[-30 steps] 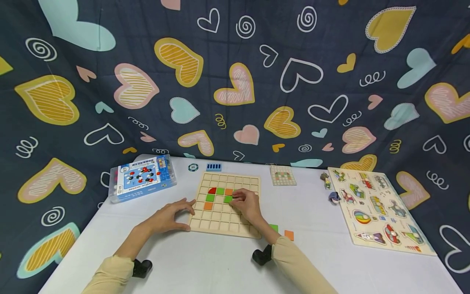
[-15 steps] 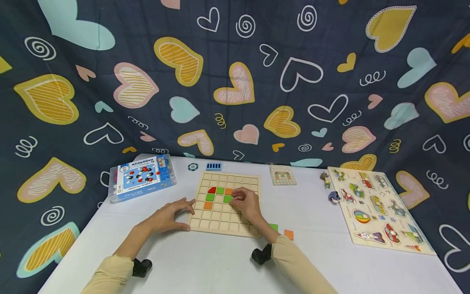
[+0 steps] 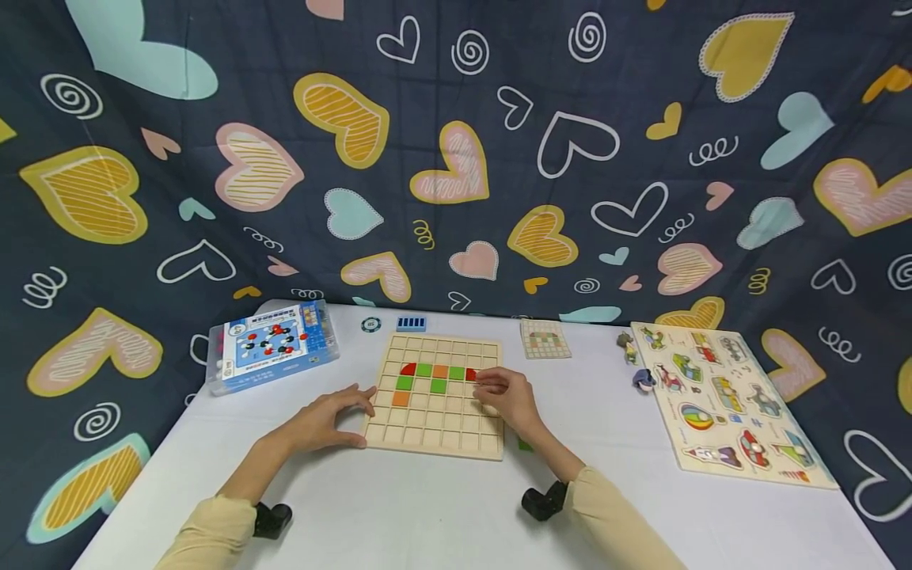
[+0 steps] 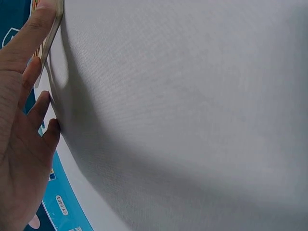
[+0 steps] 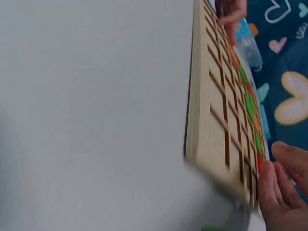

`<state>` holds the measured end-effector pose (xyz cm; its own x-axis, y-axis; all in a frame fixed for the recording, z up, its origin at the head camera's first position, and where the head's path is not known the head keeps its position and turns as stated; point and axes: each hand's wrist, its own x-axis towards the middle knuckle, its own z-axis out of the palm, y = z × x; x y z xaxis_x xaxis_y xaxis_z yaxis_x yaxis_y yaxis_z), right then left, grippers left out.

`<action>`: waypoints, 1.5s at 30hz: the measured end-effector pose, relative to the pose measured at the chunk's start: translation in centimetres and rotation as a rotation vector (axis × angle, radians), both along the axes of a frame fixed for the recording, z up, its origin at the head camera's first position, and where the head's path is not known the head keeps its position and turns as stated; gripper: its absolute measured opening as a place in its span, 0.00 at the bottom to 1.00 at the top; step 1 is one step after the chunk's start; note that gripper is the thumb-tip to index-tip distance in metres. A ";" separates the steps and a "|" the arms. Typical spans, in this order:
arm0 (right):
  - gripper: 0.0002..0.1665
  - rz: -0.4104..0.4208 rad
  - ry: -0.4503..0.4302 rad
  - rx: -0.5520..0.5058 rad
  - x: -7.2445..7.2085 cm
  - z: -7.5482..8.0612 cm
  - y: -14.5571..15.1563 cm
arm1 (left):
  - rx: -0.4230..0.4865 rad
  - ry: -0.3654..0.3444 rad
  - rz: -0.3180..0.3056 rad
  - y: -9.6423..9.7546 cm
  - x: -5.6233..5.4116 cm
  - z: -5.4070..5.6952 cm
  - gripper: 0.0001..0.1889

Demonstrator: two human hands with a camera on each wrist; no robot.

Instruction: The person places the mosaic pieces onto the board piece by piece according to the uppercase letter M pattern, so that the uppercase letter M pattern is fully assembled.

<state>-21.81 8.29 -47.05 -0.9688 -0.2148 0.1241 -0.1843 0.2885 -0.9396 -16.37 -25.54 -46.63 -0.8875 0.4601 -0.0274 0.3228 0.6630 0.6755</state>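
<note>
A wooden grid board [image 3: 431, 439] lies on the table with colored tiles in its cells. The top row runs from a red rounded tile [image 3: 408, 369] through green and orange to another red tile [image 3: 471, 375]; green and orange tiles sit below. My left hand [image 3: 321, 419] rests at the board's left edge, thumb and fingers spread; the left wrist view shows its thumb at the board edge. My right hand [image 3: 514, 402] is over the board's right side, fingers loosely bent, fingertips [image 5: 265, 175] right beside the right red tile. No tile shows held in it.
A loose green tile [image 3: 525, 445] is partly hidden under the right forearm. Behind the board are a pattern card [image 3: 545, 347], a blue slotted piece [image 3: 411, 324] and a round chip [image 3: 370, 324]. A boxed kit [image 3: 274, 348] stands left; a picture puzzle board [image 3: 720, 451] lies right, near small figurines.
My right hand has drawn to the right, uncovering a green tile and the right red tile. Its forearm now covers the loose orange tile. The left hand stays at the board's edge.
</note>
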 end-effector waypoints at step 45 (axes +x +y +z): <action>0.16 0.327 0.033 0.337 2.6 0.1 10.4 | 0.019 0.004 0.011 0.1 0.1 0.0 0.20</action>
<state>-19.18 18.72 -46.93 -0.8402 -0.5417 0.0248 -0.3447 0.4984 -0.7955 -16.30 -25.46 -46.62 -0.8925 0.4508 -0.0153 0.3184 0.6536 0.6866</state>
